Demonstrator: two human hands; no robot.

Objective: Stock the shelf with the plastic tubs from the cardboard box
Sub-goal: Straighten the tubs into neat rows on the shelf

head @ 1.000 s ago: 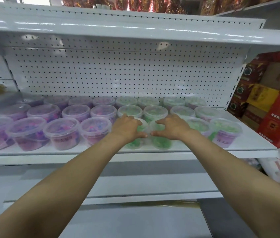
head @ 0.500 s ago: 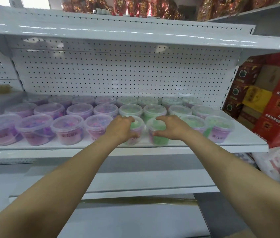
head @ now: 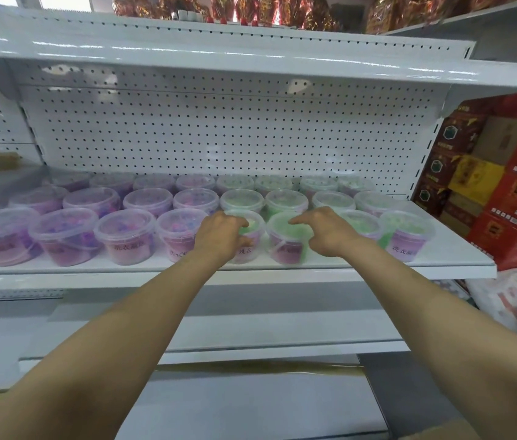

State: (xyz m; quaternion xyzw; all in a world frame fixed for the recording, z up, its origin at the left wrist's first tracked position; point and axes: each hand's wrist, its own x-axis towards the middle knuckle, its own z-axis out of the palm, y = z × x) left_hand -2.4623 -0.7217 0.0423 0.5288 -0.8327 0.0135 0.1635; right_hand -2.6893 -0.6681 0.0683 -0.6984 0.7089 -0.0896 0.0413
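Two round, clear plastic tubs stand side by side at the front edge of the white metal shelf (head: 460,249), both with translucent snap-on lids and green contents showing through. The left hand (head: 219,238) curls over the near side of the left tub (head: 249,239), fingers wrapped on its rim and wall. The right hand (head: 325,231) rests against the right tub (head: 282,241), its forefinger stretched out across the lid while the other fingers bend loosely at the tub's side; whether they clasp it cannot be told.

Around these two, more tubs of the same shape fill the shelf in three rows: the purple-filled tubs (head: 70,235) to the left, the green-filled tubs (head: 406,233) to the right, several bearing a pale label with printed characters. The lids are smooth and slightly glossy.

Behind them rises a white perforated back panel (head: 219,134), and a second white shelf (head: 219,55) above carries shiny red and gold wrapped packets (head: 244,9). To the right stand stacked red and yellow cardboard cartons (head: 505,185). A lower white shelf (head: 219,328) lies beneath the forearms.
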